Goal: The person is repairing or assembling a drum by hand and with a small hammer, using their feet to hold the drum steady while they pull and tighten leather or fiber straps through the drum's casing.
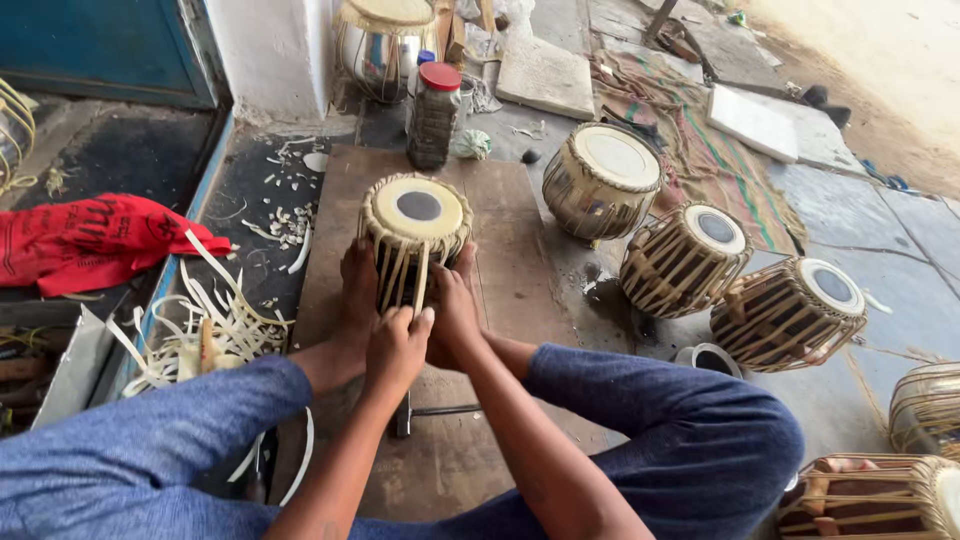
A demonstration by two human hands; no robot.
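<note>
A small drum (415,235) with a pale top and a black spot in the middle stands on a brown wooden board (515,270) on the floor. Pale straps run down its sides. The person sits with both feet pressed to the drum, the left foot (358,290) on one side and the right foot (462,262) on the other, so the drum sits between them. The left hand (398,345) is closed around one pale strap at the near side of the drum. The right hand (452,305) is just beside it, touching the bottom of the drum, and it is curled, but it is hard to tell what it holds. The person wears blue trousers (690,430). A dark metal tool (425,412) lies on the board under the arms. Behind the drum stands a brown jar (433,115) with a red lid. To the right of the board are a shiny metal drum (600,180) and two more drums wrapped in straps (685,258) (790,312), lying tilted on the grey floor. A pile of pale strips (205,330) lies to the left of the board. Farther left is a red cloth (85,240). Another shiny drum (382,40) stands far back by the white wall.
</note>
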